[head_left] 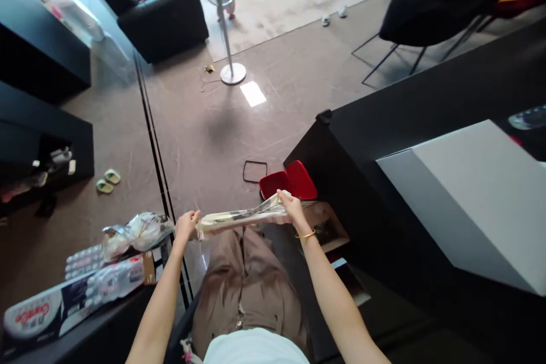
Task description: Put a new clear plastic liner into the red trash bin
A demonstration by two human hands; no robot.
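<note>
A cream, partly see-through plastic bag is stretched sideways in front of my brown trousers. At its left end, my left hand is closed on the bag's edge. My right hand, with a gold bangle on the wrist, pinches the other end a little higher. What the bag contains, if anything, I cannot make out. Just beyond my right hand, an open red case rests low by the black counter. An open cardboard box sits under my right wrist.
A white standing fan is ahead on the floor. The black counter on my right carries a large white box. Wrapped bottle packs and a stuffed plastic bag lie at left. Slippers are farther off.
</note>
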